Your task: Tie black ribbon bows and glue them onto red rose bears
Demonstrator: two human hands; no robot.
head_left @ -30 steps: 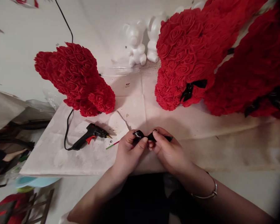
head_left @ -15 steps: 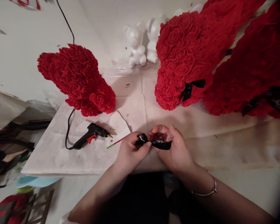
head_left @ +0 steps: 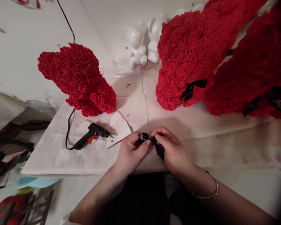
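Near the table's front edge, a black ribbon [head_left: 159,151] with white lettering is looped between my two hands. My left hand [head_left: 132,151] pinches a loop of it between thumb and fingers. My right hand [head_left: 172,148] has thumb and forefinger closed on the ribbon's middle, with a tail hanging down beside the palm. Left of my hands lies a black glue gun [head_left: 91,136] with a red trigger, its nozzle pointing right. A thin green and red stick [head_left: 114,144] rests close to my left hand.
A red rose bear [head_left: 77,81] stands at the back left. Larger red rose figures [head_left: 189,47] with black bows fill the right side. White foam bears [head_left: 135,43] stand against the wall. A white card [head_left: 120,125] lies beside the glue gun nozzle. A power cord [head_left: 67,134] runs leftward.
My right thumb and fingers have closed in toward the ribbon's middle. The ribbon's right part, stretched sideways before, now hangs downward. My left hand has stayed nearly still.
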